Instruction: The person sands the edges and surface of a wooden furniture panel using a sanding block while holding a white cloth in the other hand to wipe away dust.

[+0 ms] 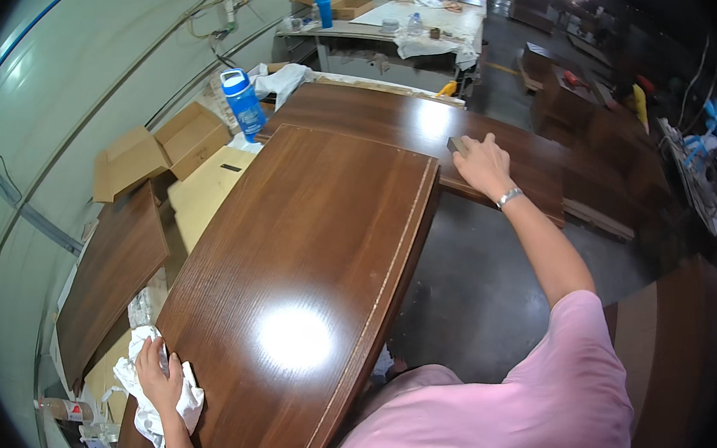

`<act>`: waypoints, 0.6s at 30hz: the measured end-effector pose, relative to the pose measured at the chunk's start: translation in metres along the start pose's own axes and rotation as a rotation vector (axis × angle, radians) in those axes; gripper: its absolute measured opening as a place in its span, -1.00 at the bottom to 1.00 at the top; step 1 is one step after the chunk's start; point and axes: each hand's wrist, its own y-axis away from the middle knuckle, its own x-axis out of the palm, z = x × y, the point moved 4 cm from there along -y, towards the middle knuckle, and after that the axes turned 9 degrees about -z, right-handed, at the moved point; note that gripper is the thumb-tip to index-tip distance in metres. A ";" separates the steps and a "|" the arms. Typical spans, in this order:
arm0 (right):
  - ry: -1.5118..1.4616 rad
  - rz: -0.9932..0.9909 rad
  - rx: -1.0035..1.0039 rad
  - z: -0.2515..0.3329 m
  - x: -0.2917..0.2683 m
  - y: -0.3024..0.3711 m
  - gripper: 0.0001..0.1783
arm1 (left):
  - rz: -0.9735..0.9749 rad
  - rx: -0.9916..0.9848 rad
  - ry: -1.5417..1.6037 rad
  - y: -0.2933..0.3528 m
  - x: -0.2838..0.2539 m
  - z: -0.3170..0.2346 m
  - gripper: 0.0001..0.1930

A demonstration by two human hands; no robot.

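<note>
Beyond the pink shirt, the block clamped in right fingers at two o'clock is best kept flat, parted left fingers laid on cloth.

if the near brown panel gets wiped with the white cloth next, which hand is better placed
Probably the left: the left hand is on the white cloth, at the near brown panel. The right hand is away at the far brown panel, holding a small block.
</note>
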 end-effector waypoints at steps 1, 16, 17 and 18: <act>-0.039 -0.134 0.034 -0.008 -0.011 0.020 -0.54 | 0.000 0.008 0.013 -0.001 0.001 -0.001 -0.58; -0.361 -0.269 -0.318 0.037 -0.002 0.063 -0.36 | 0.011 0.036 0.027 -0.001 0.004 0.005 -0.59; -0.328 -0.255 -0.185 0.017 0.003 0.040 -0.38 | 0.017 0.051 0.035 -0.002 0.006 0.004 -0.58; -0.279 -0.211 -0.046 -0.006 0.012 0.019 -0.38 | 0.022 0.066 0.045 -0.004 0.008 0.003 -0.57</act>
